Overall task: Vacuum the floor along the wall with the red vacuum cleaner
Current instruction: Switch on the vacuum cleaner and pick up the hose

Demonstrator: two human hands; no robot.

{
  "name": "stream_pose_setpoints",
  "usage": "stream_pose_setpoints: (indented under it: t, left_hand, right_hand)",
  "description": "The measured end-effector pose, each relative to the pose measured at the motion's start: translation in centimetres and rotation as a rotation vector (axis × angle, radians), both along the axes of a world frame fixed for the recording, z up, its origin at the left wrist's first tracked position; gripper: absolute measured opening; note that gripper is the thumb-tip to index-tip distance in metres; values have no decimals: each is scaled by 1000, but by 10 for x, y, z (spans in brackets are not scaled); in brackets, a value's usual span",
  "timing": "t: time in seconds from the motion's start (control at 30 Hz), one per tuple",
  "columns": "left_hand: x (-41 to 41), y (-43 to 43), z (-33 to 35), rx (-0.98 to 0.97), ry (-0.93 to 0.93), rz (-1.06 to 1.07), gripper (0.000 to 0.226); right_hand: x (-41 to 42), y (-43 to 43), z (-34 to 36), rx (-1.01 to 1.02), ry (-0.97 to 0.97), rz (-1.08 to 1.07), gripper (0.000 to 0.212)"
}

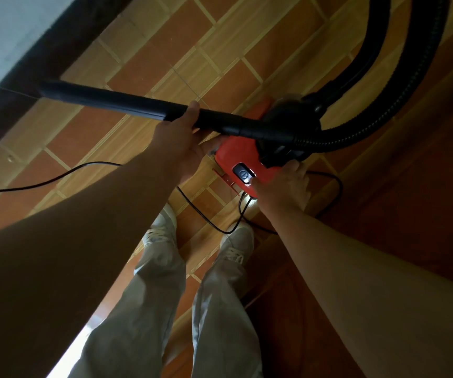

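The red vacuum cleaner (237, 156) hangs above the tiled floor (149, 58) in front of me. My right hand (282, 186) grips its black handle, thumb resting by the grey power switch (243, 173). My left hand (184, 135) is closed around the black suction tube (105, 98), which points left, its tip close to the dark baseboard (56, 47) under the white wall (4, 31). A black ribbed hose (400, 85) loops from the tube's right end up and out of view.
A thin black power cord (64, 173) trails left across the tiles and loops near my white shoes (162, 227). Dark reddish wooden flooring (410, 200) lies to the right. My grey trouser legs fill the lower middle.
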State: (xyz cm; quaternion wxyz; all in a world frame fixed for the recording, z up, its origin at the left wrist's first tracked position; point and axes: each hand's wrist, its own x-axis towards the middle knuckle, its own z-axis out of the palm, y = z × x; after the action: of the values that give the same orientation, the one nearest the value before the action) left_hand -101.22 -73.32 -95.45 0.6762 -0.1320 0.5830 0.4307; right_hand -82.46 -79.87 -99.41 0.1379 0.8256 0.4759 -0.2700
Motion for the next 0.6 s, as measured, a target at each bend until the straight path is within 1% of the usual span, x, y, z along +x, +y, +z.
stream_pose_setpoints:
  t: [0.07,0.1,0.17,0.2,0.23,0.3,0.33,0.4,0.47,0.53,0.6]
  left_hand:
    - [1,-3,-3,-3,-10,5,24]
    - [1,-4,-5,-4,-14,4,25]
    - [2,-7,-7,-8,-20,-3,26]
    - [2,-8,-9,-10,-23,-6,25]
    - [2,-8,-10,-10,-26,-9,24]
    - [2,-8,-10,-12,-26,-9,21]
    - [1,-8,-9,-11,-25,-7,19]
    - [1,-6,-6,-12,-26,6,18]
    - [1,-3,-3,-10,-31,22,17]
    - [1,0,0,-2,-40,40,16]
    - [1,3,1,3,-47,54,15]
  right_hand:
    - [-1,-2,-3,-37,-32,31,120]
    - [-2,-2,-5,-49,-44,30,128]
    - [-4,0,-7,-38,-42,-20,131]
    - [-4,1,-8,-12,-32,-59,128]
    - [-4,2,-7,26,-26,-86,120]
    - [-3,0,1,92,-47,-44,98]
    - [-3,-2,8,116,-73,49,88]
    - [-2,-9,22,158,-110,354,76]
    - [4,-13,29,160,-112,609,77]
    - [13,-10,33,132,-128,755,81]
    - [23,-3,38,129,-163,836,80]
